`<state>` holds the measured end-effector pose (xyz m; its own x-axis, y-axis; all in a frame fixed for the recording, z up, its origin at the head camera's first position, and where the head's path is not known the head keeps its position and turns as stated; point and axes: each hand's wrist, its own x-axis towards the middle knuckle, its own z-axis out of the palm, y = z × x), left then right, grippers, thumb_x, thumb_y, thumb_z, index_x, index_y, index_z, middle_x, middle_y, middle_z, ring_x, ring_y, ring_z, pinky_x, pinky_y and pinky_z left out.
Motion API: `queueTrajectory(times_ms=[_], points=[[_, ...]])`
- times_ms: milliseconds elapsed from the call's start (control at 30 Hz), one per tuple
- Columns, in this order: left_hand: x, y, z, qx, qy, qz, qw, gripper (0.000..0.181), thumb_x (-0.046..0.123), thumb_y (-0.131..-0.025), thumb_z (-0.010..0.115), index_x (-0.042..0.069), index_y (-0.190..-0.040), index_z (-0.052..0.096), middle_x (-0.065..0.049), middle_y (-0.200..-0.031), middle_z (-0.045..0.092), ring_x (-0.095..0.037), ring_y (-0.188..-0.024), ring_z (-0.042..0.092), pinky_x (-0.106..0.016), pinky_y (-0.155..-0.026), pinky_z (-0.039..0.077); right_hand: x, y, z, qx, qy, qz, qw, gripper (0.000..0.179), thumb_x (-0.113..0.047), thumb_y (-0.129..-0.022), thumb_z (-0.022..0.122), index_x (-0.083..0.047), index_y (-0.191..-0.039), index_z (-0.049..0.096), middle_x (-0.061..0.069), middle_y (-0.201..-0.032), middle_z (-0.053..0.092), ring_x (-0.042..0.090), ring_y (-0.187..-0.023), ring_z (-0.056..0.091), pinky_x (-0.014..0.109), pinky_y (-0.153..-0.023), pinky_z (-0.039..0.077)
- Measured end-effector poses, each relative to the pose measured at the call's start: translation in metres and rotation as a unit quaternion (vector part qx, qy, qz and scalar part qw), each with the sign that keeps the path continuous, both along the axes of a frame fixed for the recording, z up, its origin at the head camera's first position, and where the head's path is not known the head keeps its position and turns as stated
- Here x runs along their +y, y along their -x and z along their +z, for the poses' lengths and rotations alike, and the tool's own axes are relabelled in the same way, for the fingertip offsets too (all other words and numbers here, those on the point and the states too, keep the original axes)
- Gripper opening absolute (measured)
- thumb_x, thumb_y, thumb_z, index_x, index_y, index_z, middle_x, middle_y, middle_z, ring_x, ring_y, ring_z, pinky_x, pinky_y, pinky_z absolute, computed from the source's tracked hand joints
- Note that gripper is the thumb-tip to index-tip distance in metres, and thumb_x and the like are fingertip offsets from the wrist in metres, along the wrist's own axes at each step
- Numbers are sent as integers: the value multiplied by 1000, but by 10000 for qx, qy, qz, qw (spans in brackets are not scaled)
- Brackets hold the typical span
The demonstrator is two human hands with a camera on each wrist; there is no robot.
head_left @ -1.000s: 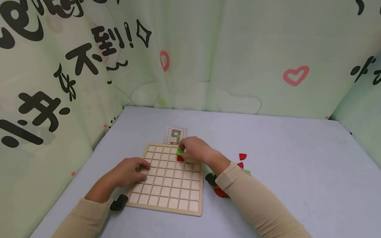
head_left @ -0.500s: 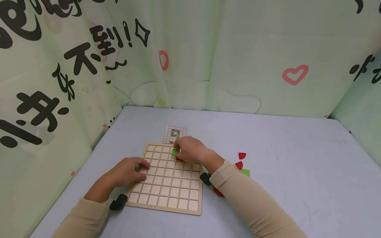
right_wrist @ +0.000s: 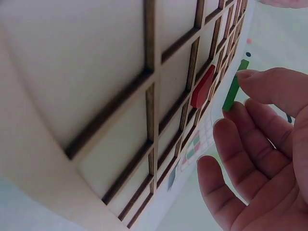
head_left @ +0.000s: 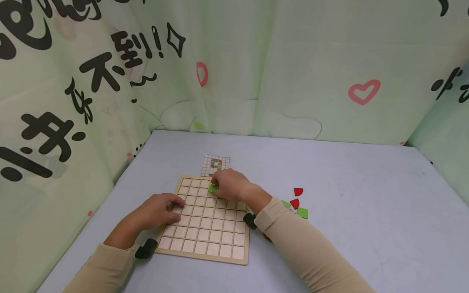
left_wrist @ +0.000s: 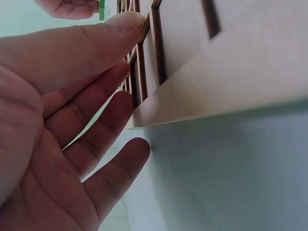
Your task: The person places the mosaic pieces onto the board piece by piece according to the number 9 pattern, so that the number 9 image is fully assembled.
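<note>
My right hand point(head_left: 232, 185) pinches a green square tile point(right_wrist: 235, 89) between thumb and fingers, over the far part of the wooden grid board point(head_left: 205, 224). In the right wrist view the tile stands edge-on, a little off the board's surface. A red tile with a curved side point(right_wrist: 203, 87) lies in one of the board's cells beside it; in the head view the right hand hides it. My left hand point(head_left: 161, 209) rests at the board's left edge, its thumb over the frame and its fingers loosely extended along the side.
A printed pattern card point(head_left: 207, 162) lies just behind the board. To the board's right are red quarter-round tiles point(head_left: 298, 191) and green tiles point(head_left: 302, 213), some partly hidden by the right sleeve. A printed curtain point(head_left: 293, 81) surrounds the white table point(head_left: 348, 203).
My right hand has moved slightly left across the board's far rows with the green tile. The red tile it passed is now covered by the hand. My left hand has stayed in place.
</note>
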<state>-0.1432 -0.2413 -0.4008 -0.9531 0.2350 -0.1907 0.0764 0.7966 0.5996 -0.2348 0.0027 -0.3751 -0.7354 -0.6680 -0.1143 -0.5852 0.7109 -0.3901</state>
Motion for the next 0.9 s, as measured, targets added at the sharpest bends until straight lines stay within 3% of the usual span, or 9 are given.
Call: queueTrajectory(times_ms=[167, 367, 567, 700, 900], points=[[0, 0, 0, 0, 19, 4, 10000, 33, 10, -85, 78, 11, -118, 70, -10, -130, 62, -34, -128, 50, -51, -103, 43, -1, 0, -1, 5, -84, 7, 10000, 12, -17, -95, 66, -14, -86, 59, -4, -75, 52, 14, -71, 45, 29, -64, 37], [0, 0, 1, -4, 30, 19, 10000, 33, 10, -85, 79, 12, -118, 70, -9, -130, 62, -34, -129, 50, -51, -103, 42, -3, 0, -4, 42, -78, 100, 9999, 29, -14, -96, 65, -14, -74, 48, -4, -67, 38, 13, -65, 37, 28, -60, 30], [0, -1, 2, 17, 6, -14, 10000, 33, 9, -86, 78, 11, -117, 70, -10, -130, 62, -35, -129, 49, -52, -104, 42, -5, -1, -3, -67, -107, 100, 9999, 17, -16, -98, 64, -15, -81, 60, -5, -73, 53, 12, -70, 46, 29, -65, 38], [0, -1, 2, 13, -42, -21, 10000, 33, 9, -86, 78, 10, -117, 70, -10, -129, 62, -35, -129, 49, -52, -104, 42, -6, -1, -4, -123, -173, 78, 9997, 14, -15, -98, 63, -13, -84, 61, -2, -75, 55, 14, -70, 47, 30, -65, 38], [0, 0, 1, 31, -52, -16, 10000, 33, 8, -86, 78, 10, -117, 70, -10, -129, 62, -35, -129, 49, -51, -103, 42, -6, -1, -5, -105, -288, 57, 9995, 8, -16, -99, 62, -11, -101, 68, -3, -86, 62, 14, -77, 53, 31, -71, 45]])
